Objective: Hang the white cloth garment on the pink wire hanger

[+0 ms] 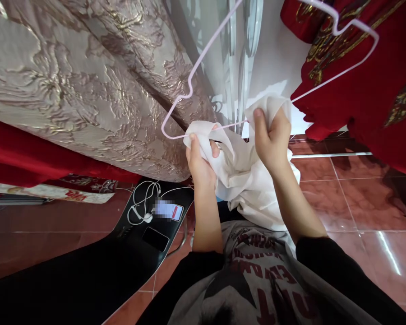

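White cloth (238, 174) crosses the lower bar of the pink hanger (233, 125); our left hand (203, 168) and right hand (273, 137) each pinch a gathered part, bulk sagging below.

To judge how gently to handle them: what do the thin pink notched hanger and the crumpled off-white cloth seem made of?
Thin pink notched hanger: probably plastic-coated wire, smooth with slight sheen; the rod is slim, though no core shows.
Crumpled off-white cloth: likely light fabric, matte; it falls in soft folds, fibre unclear.
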`<move>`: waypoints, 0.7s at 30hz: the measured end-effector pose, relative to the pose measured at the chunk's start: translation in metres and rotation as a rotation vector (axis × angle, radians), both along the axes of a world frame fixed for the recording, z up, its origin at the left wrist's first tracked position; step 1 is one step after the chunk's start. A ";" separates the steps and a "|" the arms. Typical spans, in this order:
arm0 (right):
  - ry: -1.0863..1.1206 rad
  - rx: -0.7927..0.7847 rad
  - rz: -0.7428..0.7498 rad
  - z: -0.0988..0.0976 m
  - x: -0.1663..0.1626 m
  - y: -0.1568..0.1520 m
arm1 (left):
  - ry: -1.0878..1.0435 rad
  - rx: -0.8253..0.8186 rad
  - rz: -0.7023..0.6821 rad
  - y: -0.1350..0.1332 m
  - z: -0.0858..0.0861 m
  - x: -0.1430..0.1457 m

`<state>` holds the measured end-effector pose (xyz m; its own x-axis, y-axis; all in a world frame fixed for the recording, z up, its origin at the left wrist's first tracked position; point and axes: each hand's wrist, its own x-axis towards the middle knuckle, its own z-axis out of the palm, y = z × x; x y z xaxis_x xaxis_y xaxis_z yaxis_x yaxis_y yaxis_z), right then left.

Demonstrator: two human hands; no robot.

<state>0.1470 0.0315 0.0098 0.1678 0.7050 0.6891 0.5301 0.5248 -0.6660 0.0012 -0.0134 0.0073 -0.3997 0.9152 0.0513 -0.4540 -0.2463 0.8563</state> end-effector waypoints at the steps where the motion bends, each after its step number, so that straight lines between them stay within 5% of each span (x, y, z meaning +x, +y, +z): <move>1: -0.012 0.014 -0.001 -0.004 0.002 0.002 | -0.002 -0.004 -0.036 -0.001 0.002 -0.004; 4: 0.008 0.010 -0.001 -0.010 0.012 0.005 | 0.015 -0.036 -0.098 -0.004 0.009 -0.022; 12: 0.015 0.039 0.036 -0.007 0.017 0.003 | 0.173 0.057 0.095 -0.010 0.042 -0.083; 18: 0.110 0.038 0.052 -0.009 0.008 -0.003 | 0.899 0.085 -0.005 0.009 0.082 -0.052; 21: 0.147 0.016 0.065 -0.009 0.008 -0.006 | 0.964 0.150 0.091 0.023 0.089 -0.037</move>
